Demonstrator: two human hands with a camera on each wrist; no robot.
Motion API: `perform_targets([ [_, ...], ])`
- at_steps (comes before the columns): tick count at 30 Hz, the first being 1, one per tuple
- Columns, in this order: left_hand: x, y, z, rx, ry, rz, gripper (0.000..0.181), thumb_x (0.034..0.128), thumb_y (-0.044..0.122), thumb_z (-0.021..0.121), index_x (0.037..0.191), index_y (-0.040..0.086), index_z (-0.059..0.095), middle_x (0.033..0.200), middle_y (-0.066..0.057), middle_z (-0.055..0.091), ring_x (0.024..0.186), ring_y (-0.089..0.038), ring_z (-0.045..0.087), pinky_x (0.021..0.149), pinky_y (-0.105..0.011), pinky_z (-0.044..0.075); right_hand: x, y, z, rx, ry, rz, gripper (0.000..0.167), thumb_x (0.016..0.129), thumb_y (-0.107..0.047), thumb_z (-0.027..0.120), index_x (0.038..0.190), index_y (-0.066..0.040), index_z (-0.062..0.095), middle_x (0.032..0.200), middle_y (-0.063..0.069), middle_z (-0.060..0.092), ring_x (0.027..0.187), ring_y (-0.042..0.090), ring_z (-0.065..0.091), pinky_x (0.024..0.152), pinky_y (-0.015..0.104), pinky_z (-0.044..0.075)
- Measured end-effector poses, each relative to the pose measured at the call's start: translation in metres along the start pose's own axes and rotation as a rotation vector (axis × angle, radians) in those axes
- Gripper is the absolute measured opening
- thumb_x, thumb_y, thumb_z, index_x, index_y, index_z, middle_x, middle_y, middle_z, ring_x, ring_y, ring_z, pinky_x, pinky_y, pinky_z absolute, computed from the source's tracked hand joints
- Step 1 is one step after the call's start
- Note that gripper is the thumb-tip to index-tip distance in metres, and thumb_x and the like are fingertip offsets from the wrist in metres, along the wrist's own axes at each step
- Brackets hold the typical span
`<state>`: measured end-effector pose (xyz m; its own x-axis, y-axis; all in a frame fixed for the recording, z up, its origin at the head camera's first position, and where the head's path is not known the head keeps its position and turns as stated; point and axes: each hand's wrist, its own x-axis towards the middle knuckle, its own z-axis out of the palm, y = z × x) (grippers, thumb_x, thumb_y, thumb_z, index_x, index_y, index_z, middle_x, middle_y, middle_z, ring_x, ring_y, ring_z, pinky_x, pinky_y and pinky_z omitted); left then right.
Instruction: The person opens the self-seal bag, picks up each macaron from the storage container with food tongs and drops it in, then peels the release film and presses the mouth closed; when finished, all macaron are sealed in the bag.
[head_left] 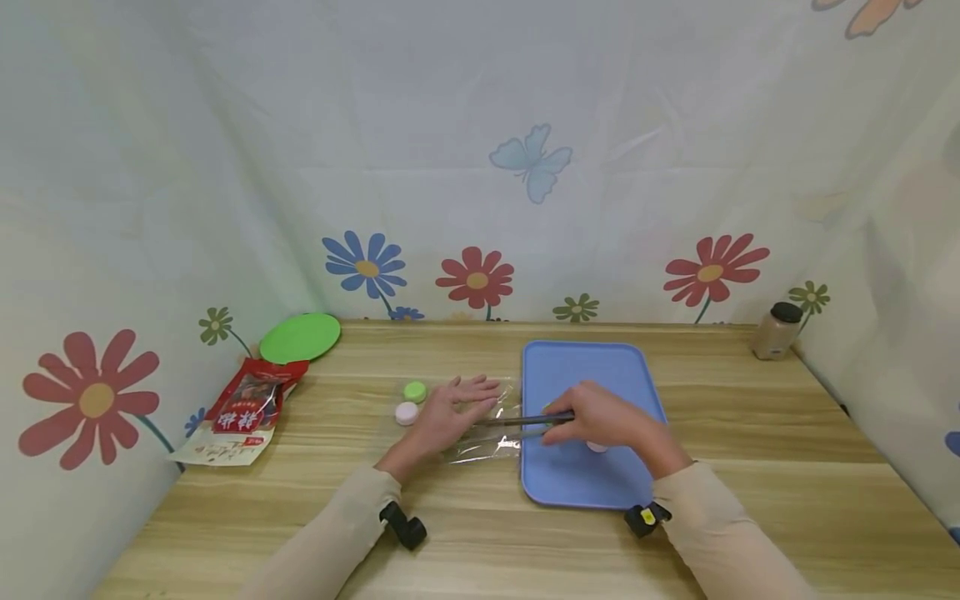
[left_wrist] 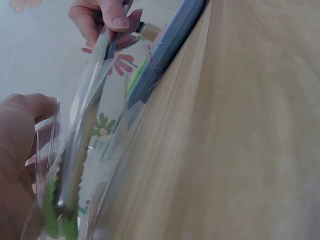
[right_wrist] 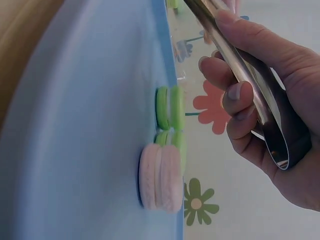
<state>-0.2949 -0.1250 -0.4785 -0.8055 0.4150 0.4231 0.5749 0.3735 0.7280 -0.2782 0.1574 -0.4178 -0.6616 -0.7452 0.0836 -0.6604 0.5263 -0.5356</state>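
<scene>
My right hand [head_left: 600, 414] grips a pair of metal tongs [right_wrist: 235, 60] near the closed end, above the blue tray [head_left: 585, 492]. The tongs reach leftward into a clear plastic bag [head_left: 487, 450]; their scalloped tips are beside a green macaron [left_wrist: 70, 227] in the left wrist view. Whether they pinch it, I cannot tell. My left hand [head_left: 446, 417] lies against the bag, fingers extended, partly hiding the tongs. Past it are a green macaron [head_left: 415, 392] and a pink macaron [head_left: 407, 413]. On the tray sit a pink macaron [right_wrist: 161, 177] and two green macarons [right_wrist: 170, 107].
A red and cream food packet [head_left: 243, 412] lies at the left, with a green plate [head_left: 300, 337] behind it. At the far right corner stands a jar with a black lid [head_left: 777, 331]. A flowered curtain [head_left: 600, 208] borders the wooden table [head_left: 750, 433].
</scene>
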Motion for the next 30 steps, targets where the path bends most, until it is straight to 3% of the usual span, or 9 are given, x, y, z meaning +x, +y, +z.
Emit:
perform_targets([
  [5,-0.001,0.000,0.000,0.033,-0.016,0.002,0.030,0.0987,0.026,0.066,0.119,0.004,0.073,0.132,-0.001,0.064,0.136,-0.030,0.048,0.119,-0.059,0.016,0.011,-0.004,0.005,-0.022,-0.015,-0.020,0.032,0.087,-0.027,0.080,0.110,-0.005,0.077,0.077,-0.009,0.068,0.059,0.005,0.052,0.052,0.021,0.043],
  [9,-0.001,0.000,0.000,0.044,-0.015,0.024,0.029,0.0987,0.024,0.066,0.119,0.003,0.073,0.132,-0.004,0.065,0.135,-0.034,0.049,0.118,-0.061,0.017,0.019,-0.007,0.011,-0.028,-0.034,-0.054,0.025,0.089,-0.026,0.078,0.106,-0.007,0.077,0.069,-0.008,0.062,0.057,0.007,0.049,0.051,0.021,0.040],
  [19,0.001,0.000,0.001,0.053,0.010,0.024,0.031,0.0983,0.021,0.067,0.123,0.003,0.071,0.130,-0.009,0.065,0.134,-0.037,0.049,0.117,-0.064,0.018,0.033,-0.013,0.021,-0.025,-0.075,-0.046,0.040,0.095,-0.032,0.071,0.123,-0.004,0.071,0.093,-0.004,0.073,0.067,0.006,0.059,0.062,0.023,0.050],
  [24,0.002,0.000,0.002,0.042,0.019,0.033,0.032,0.0985,0.024,0.067,0.122,0.002,0.071,0.130,-0.008,0.066,0.133,-0.037,0.049,0.117,-0.063,0.018,0.038,-0.012,0.027,-0.029,-0.074,-0.099,0.037,0.096,-0.030,0.069,0.122,-0.003,0.071,0.095,-0.002,0.075,0.070,0.005,0.061,0.067,0.024,0.051],
  [30,0.001,0.000,0.002,0.014,0.039,0.056,0.030,0.0976,0.020,0.068,0.121,0.001,0.072,0.129,-0.010,0.066,0.132,-0.039,0.050,0.116,-0.065,0.018,0.040,-0.013,0.028,-0.010,-0.074,-0.123,0.033,0.095,-0.025,0.071,0.120,-0.003,0.072,0.092,-0.005,0.073,0.068,0.006,0.059,0.063,0.022,0.049],
])
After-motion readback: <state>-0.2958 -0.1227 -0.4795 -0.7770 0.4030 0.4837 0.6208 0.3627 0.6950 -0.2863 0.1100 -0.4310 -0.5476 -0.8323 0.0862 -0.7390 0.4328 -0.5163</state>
